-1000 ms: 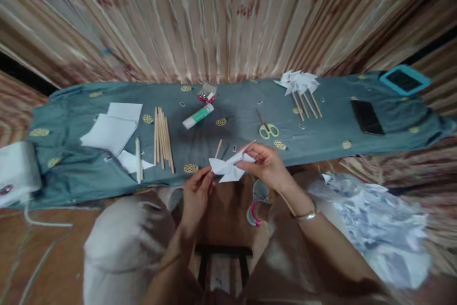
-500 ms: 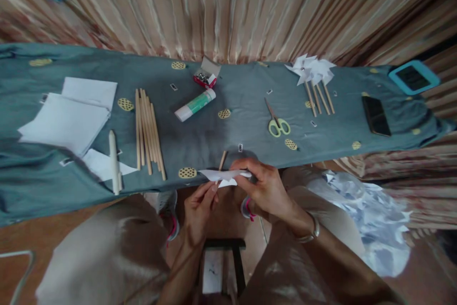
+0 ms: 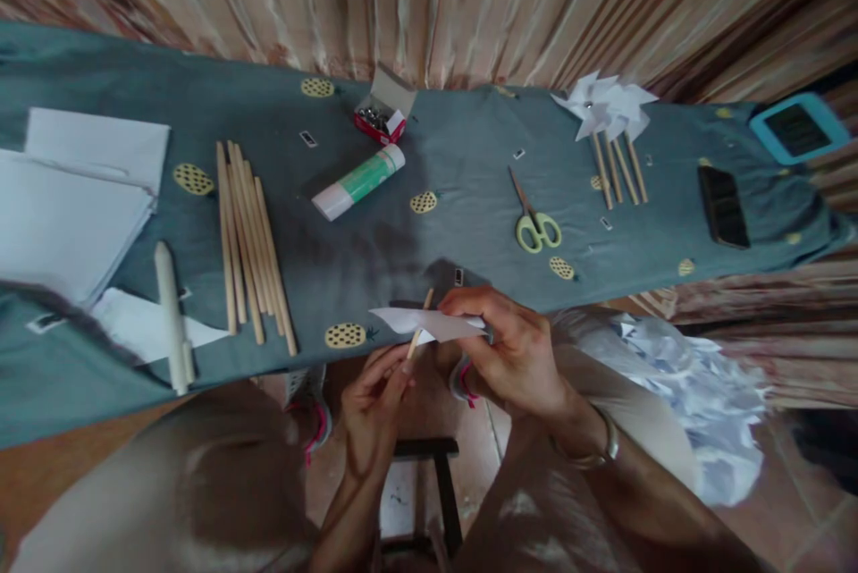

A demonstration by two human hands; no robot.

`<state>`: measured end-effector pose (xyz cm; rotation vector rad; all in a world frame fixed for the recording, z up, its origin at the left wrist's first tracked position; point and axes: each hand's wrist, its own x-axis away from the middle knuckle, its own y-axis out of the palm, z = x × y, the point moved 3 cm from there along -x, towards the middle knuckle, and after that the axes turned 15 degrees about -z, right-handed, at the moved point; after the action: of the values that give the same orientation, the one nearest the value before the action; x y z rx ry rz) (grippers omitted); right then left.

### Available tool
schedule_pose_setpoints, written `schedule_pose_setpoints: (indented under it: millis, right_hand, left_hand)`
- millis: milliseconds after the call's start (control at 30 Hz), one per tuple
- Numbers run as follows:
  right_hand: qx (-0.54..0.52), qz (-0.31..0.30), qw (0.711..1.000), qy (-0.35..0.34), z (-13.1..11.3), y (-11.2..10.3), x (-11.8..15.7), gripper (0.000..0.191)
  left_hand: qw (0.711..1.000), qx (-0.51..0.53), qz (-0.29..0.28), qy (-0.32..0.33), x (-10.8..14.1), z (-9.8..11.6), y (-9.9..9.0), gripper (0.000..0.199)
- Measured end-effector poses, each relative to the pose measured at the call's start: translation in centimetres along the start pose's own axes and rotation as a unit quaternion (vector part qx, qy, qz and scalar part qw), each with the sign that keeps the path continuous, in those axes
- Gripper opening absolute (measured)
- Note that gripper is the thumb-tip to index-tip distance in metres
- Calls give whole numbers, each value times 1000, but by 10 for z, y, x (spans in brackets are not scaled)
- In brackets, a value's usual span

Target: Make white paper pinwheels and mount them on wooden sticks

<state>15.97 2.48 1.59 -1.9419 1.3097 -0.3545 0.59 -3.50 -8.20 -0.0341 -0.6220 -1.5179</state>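
Observation:
My left hand [image 3: 376,390] is closed around the lower part of a thin wooden stick [image 3: 414,345], near the table's front edge. My right hand [image 3: 516,349] pinches the right end of a white paper pinwheel [image 3: 435,324], seen nearly edge-on. The stick crosses the paper, with its tip showing just beyond it; how the two are joined is hidden. At the back right lie several finished-looking pinwheels [image 3: 607,104] on sticks. Green-handled scissors [image 3: 529,220] rest beyond my right hand. Left of my hands lies a row of loose wooden sticks [image 3: 251,242].
On the green patterned cloth [image 3: 462,162] are a glue stick [image 3: 360,182], an open red box of pins [image 3: 381,119], paper sheets [image 3: 67,206], a pale cutter-like tool [image 3: 172,318], a phone [image 3: 724,206] and a blue-framed tablet [image 3: 801,128]. Paper scraps [image 3: 697,403] sit low on the right.
The view has shifted closer to the table. In my hands the pinwheel has tilted, and more of the stick shows below the paper at my left fingers. Both hands keep their hold.

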Motion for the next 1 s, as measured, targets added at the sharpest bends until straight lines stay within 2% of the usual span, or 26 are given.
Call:
schedule_pose_setpoints:
  millis: [267,500,667,833,1000]
  right_hand:
    - [-11,6,1000,23,2,1,-2,22]
    - [-12,9,1000,-8,1,0,-2,20]
    - [-5,4,1000,8,2,0,-1,20]
    - [-6,6,1000,-9,3,1,-2,20]
    - [-12,-6,1000,0,5,3,-3,20]
  left_hand:
    - [1000,8,7,-30,0,-5,0,26]
    - [999,-1,1,-41,-1,-8,-3,31]
    - [999,-13,-7,-37,-1,-9,-5,33]
    - [999,-6,-14,-43,0,-10,-6,33]
    - [998,1,-8,-55,0,-12,-7,34]
